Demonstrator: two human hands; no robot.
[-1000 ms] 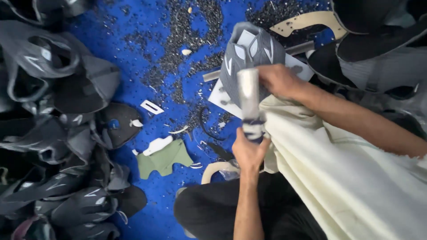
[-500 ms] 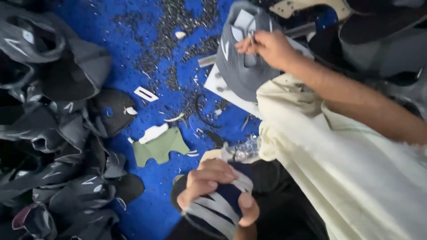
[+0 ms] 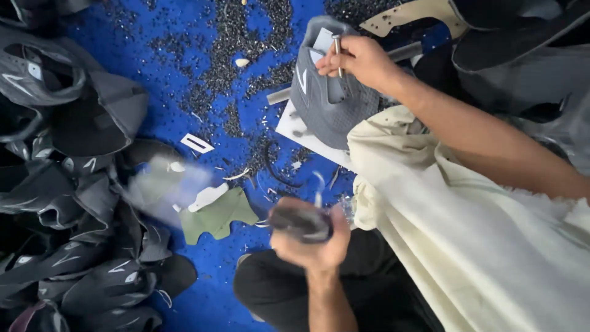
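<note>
My right hand (image 3: 362, 61) pinches a thin metal punch tool (image 3: 337, 54) upright over a grey shoe upper (image 3: 329, 107). The upper lies on a white board (image 3: 304, 138) on the blue floor. Nearer to me, above my dark trouser leg (image 3: 369, 289), my left hand (image 3: 307, 237) is closed on a dark grey piece (image 3: 300, 221) that is blurred by motion. A pale grey blurred shape (image 3: 166, 184) hangs over the edge of the pile at left; I cannot tell what it is.
A heap of dark grey shoe uppers (image 3: 67, 184) fills the left side, and more lie at the top right (image 3: 516, 55). Small dark punchings (image 3: 233, 61) litter the blue mat (image 3: 172, 61). A green cut piece (image 3: 215, 215) and cream cloth (image 3: 479, 246) lie close by.
My left hand came away from the upper and down toward my lap with a grey piece. My right hand stayed on the upper. A blurred grey shape has appeared over the left pile.
</note>
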